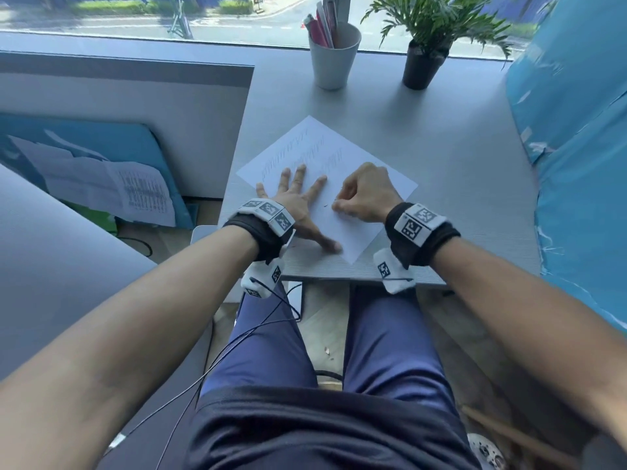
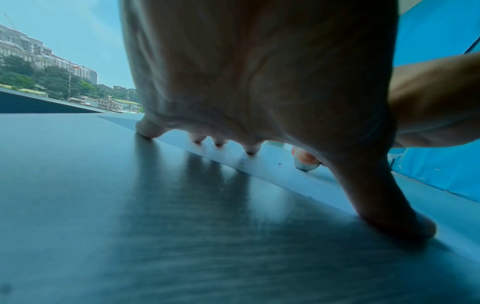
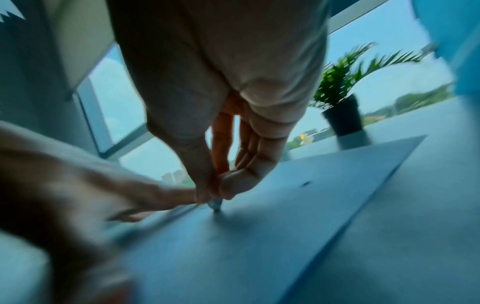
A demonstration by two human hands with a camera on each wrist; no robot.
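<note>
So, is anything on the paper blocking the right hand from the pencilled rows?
Nothing visible does. The right hand, pinching a small stub, sits right beside the nearest rows; the left hand lies flat to its side.

1. Left hand [image 1: 295,212], right hand [image 1: 366,195]: black wristbands [image 1: 424,247] at both wrists.
2. White blocks [image 1: 419,223] on bands, black square codes printed.
3. Thin black cables [image 1: 237,339] off left unit.
4. Blue trousers [image 1: 390,340]; dark shirt [image 1: 322,432]; forearms bare.

Left grip [image 1: 291,201] lies flat, fingers spread; right grip [image 1: 364,195] curls, fingertips pinched downward.
</note>
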